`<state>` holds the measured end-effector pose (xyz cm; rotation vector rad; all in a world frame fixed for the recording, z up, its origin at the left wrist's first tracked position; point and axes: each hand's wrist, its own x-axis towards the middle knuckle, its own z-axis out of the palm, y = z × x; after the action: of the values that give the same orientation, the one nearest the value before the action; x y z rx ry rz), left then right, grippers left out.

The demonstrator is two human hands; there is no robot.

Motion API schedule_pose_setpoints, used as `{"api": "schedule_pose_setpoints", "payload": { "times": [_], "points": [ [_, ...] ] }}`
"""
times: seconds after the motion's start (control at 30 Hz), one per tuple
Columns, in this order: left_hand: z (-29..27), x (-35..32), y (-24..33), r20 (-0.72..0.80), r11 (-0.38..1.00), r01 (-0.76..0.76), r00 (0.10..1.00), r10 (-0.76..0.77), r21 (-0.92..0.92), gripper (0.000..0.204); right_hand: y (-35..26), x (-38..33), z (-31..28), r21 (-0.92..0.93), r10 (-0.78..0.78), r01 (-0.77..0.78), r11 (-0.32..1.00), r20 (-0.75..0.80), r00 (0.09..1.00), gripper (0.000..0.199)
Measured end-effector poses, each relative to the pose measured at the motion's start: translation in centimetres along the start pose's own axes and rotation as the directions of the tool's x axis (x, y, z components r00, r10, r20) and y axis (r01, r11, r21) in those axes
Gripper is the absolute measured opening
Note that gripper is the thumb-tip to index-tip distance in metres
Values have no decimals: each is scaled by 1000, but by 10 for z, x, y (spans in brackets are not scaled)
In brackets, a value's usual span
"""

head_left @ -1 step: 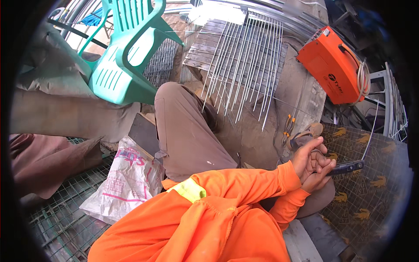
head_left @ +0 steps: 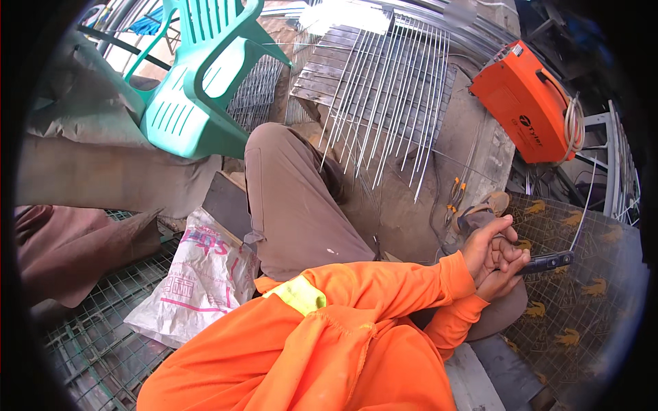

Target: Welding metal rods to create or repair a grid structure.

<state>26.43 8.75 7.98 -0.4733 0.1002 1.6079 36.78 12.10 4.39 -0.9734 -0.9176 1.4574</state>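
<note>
My left hand [head_left: 487,248] is over my right leg at the right, palm turned inward. Its thumb stands away from loosely curled fingers, and I see nothing held in it. Just below and touching it, my right hand [head_left: 503,279] is closed around a black welding electrode holder [head_left: 547,263]. The grip end is hidden by the fingers; the other end points right. A thin pale welding rod [head_left: 583,211] rises from the tip of the holder. Both arms are in orange sleeves [head_left: 394,286].
Several thin metal rods [head_left: 394,96] lie across a slatted wooden stand [head_left: 322,72] ahead. An orange welding machine [head_left: 524,109] with a coiled cable is at far right. A patterned dark board [head_left: 582,301], orange-handled pliers [head_left: 456,195], green chair [head_left: 181,116], white sack [head_left: 195,288] and wire mesh [head_left: 103,349] surround me.
The whole view has shifted very slightly. Both hands and the electrode holder keep the same pose.
</note>
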Motion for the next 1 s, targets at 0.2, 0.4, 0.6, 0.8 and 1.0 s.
{"api": "schedule_pose_setpoints", "payload": {
  "times": [0.2, 0.4, 0.6, 0.8, 1.0],
  "points": [
    [-2, 12, 14, -39, 994, -109, 993, 108, -1, 37, 10, -7, 37, -91, -126, 126, 988, 8, 992, 33],
    [-4, 2, 16, 9, 996, -55, 998, 55, 74, 36, 7, -11, 38, -125, -97, 88, 988, -65, 993, 34],
    [-1, 5, 19, 32, 990, -98, 995, 95, 104, 37, 9, -7, 33, -108, -103, 103, 989, 9, 995, 38],
    [-7, 4, 27, 53, 986, -117, 992, 112, 121, 37, 4, -17, 53, -263, -160, 142, 954, -46, 986, 44],
    [8, -47, 84, 239, 488, -217, 971, 18, 845, 29, -3, -17, 52, -207, -131, 99, 973, -143, 981, 42]
  ]
}}
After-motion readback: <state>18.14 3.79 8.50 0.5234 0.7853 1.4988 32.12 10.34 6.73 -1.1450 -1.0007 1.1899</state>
